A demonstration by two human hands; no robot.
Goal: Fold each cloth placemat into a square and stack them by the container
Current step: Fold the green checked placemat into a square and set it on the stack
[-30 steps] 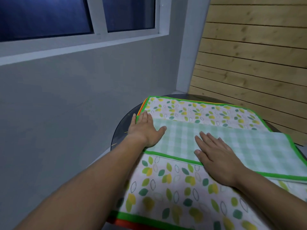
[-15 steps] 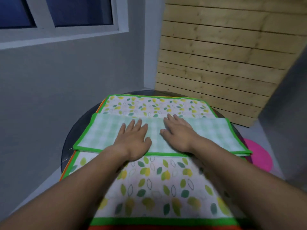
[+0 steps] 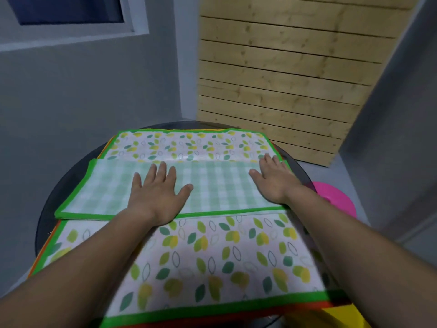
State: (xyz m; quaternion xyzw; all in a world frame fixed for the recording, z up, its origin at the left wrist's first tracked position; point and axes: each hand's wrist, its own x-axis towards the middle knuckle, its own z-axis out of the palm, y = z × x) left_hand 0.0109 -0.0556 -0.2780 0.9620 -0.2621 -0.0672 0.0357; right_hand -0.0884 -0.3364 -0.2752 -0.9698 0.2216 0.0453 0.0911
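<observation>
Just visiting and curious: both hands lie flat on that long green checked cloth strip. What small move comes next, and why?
Probably the right hand should pinch its end of the long green checked cloth strip and carry it to the left end. The strip is oblong, not square, and the left hand presses flat near the middle, where the crease could fall.

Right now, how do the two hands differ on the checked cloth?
The left hand lies near the middle of the checked cloth, fingers spread; the right hand lies at its right end, fingers closer together. Both press flat, palms down.
</observation>
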